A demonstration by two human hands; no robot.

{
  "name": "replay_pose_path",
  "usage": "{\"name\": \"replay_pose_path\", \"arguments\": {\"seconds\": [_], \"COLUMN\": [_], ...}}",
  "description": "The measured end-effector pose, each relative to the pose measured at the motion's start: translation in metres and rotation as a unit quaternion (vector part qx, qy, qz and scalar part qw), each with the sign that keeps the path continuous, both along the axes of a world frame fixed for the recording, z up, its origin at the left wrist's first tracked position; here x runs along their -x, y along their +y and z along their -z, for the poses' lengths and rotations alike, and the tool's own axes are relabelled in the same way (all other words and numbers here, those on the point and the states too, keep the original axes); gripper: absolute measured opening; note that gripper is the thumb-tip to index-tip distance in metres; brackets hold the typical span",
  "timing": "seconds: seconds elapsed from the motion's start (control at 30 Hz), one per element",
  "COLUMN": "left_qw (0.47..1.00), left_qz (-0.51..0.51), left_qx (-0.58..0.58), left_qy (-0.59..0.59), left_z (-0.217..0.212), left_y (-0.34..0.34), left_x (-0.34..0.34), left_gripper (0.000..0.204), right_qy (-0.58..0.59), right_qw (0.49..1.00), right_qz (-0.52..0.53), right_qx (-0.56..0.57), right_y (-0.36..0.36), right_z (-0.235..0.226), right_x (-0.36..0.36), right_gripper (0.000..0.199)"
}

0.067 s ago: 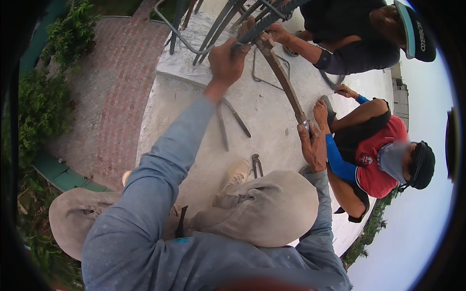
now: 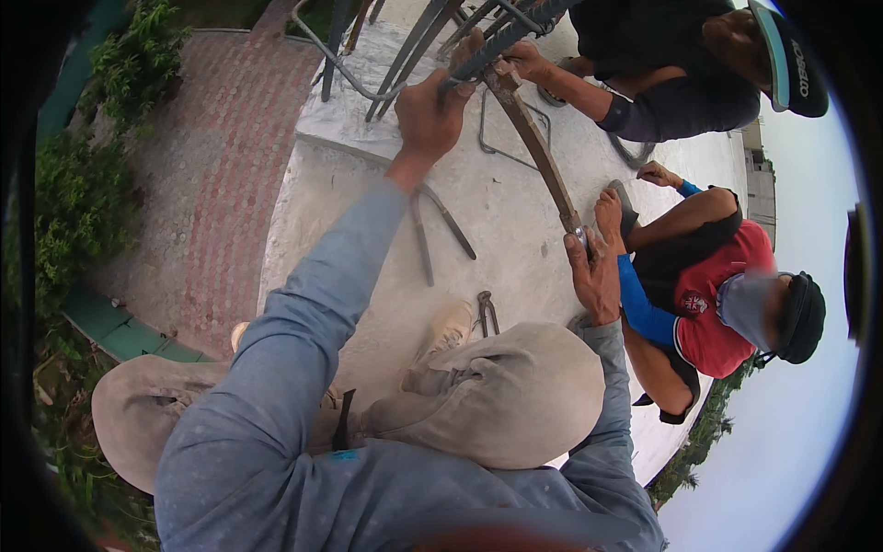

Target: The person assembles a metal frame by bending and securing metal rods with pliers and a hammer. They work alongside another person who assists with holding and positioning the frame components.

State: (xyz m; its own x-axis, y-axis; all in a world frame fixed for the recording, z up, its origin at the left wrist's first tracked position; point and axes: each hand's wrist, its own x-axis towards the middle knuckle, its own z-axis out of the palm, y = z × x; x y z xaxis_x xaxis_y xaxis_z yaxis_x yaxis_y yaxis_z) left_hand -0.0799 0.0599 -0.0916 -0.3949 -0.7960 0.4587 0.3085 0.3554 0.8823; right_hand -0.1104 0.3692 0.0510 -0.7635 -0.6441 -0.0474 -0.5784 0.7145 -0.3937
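Note:
My left hand [image 2: 430,115] is closed around the lower end of a thick ribbed steel rebar [image 2: 515,37] at the top of the view. A thin bent wire stirrup [image 2: 329,55] runs to the same hand. My right hand [image 2: 596,278] grips the near end of a long rusty bending bar [image 2: 538,152]; its far head meets the rebar just right of my left hand. A co-worker's hand [image 2: 526,63] is at that head, and what its fingers hold is partly hidden. Below my left wrist lies a pair of long handles [image 2: 440,230], their upper ends hidden by my arm.
Pincers [image 2: 487,313] lie by my shoe [image 2: 451,327] on the pale concrete slab [image 2: 354,216]. Upright rebars [image 2: 414,55] and a wire stirrup [image 2: 510,147] are ahead. A second co-worker in red [image 2: 736,304] squats at right. Left of the slab's edge, brick paving [image 2: 216,166] lies lower.

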Motion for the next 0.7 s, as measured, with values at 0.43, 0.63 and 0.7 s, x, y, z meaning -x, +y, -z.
{"name": "replay_pose_path", "arguments": {"seconds": [0.43,0.63,0.7], "left_qw": [1.0,1.0,0.999], "left_qz": [-0.008,0.018,0.022], "left_qx": [-0.006,-0.022,-0.024], "left_qy": [0.003,0.012,0.012], "left_z": [0.0,0.001,-0.001], "left_y": [-0.007,-0.008,-0.009], "left_x": [0.007,0.007,0.006], "left_gripper": [0.063,0.064,0.062], "right_qy": [-0.376,-0.558,-0.505], "right_qw": [0.921,0.825,0.86], "right_qz": [-0.05,0.024,0.031], "right_qx": [0.09,0.085,0.065], "right_y": [0.004,0.007,0.008], "right_z": [-0.015,0.012,0.014], "right_x": [0.007,0.009,-0.002], "right_gripper": [0.054,0.057,0.058]}}
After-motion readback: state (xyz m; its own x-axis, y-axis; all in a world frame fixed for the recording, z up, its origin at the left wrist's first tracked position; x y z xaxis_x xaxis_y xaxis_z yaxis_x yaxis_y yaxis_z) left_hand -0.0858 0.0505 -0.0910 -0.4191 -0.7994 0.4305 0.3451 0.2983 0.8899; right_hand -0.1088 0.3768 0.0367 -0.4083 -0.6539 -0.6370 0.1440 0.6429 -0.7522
